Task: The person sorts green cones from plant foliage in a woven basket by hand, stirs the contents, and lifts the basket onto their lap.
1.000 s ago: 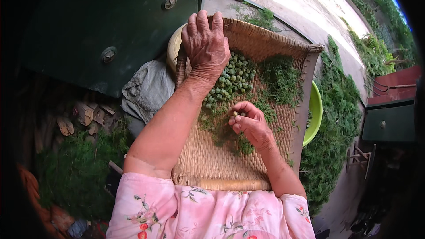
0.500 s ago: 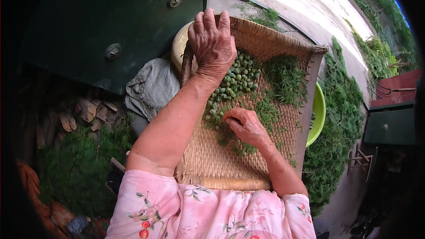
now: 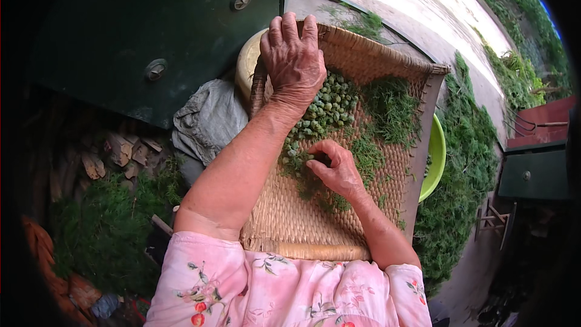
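Note:
A wide woven winnowing basket (image 3: 290,206) rests against my front, its raised rim at the far side. My left hand (image 3: 295,60) is closed over that far rim at the left corner, fingers hooked across the edge. Inside lies a heap of small green seed cones (image 3: 330,106), partly hidden behind my left wrist and forearm. Feathery green sprigs (image 3: 390,109) are bunched to the right of the heap, with loose bits scattered nearer to me. At the near edge of the cones, my right hand (image 3: 334,169) pinches what looks like a small green cone between thumb and forefinger.
A lime-green basin (image 3: 434,157) stands partly under the basket's right side. Cut green branches (image 3: 463,163) pile up beyond it. To the left are a grey cloth (image 3: 209,121), split firewood (image 3: 121,151) and a dark green door (image 3: 163,30).
My right thumb and forefinger have lifted slightly and parted round a small green piece at the heap's near edge. The left hand keeps its hold on the rim.

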A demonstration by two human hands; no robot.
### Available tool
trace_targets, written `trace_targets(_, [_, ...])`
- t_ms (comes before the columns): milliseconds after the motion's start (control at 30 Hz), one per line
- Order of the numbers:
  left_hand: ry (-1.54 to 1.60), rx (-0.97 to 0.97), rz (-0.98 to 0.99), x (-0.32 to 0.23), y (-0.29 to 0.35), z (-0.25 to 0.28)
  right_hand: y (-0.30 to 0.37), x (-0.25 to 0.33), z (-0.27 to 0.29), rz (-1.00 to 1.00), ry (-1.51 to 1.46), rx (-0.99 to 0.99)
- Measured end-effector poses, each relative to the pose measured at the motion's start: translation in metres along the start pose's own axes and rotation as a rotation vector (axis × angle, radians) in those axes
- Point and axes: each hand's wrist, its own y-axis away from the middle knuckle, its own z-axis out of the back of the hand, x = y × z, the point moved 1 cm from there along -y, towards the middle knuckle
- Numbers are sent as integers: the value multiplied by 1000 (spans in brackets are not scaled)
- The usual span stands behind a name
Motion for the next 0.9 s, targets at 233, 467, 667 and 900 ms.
trace_targets(233, [19,-13,1,-2,0,-3,-5,-11,-4,-301,-544,61])
trace_targets(467, [16,-17,-7,0,0,-5,1,7,-22,46,217,27])
trace_targets(667, [39,-6,1,1,0,2,8,-3,11,-238,-206,-32])
trace_targets(900, [166,-45,-84,-8,0,10,13,-12,35,-307,-525,-212])
